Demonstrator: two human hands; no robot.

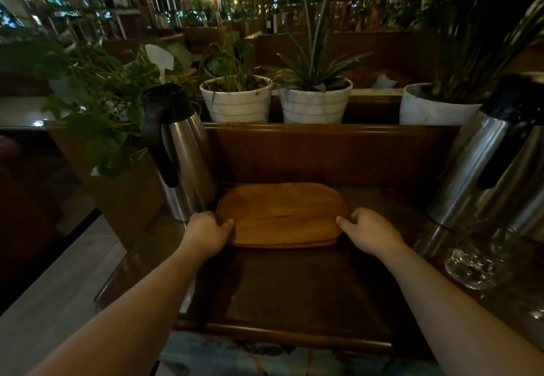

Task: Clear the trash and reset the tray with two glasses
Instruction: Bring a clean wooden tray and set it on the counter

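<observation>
A brown wooden tray (281,213) lies flat on the dark wooden counter (294,287), bare on top; a second edge shows under its near rim. My left hand (207,231) grips the tray's near left corner, thumb over the rim. My right hand (371,234) grips the near right corner the same way. A clear drinking glass (478,257) stands on the counter at the right, near my right forearm. No trash shows anywhere.
A steel thermos jug with a black handle (179,154) stands just left of the tray. Larger steel jugs (494,169) crowd the right side. A wooden back wall (329,151) rises behind the tray, with white potted plants (237,101) above it.
</observation>
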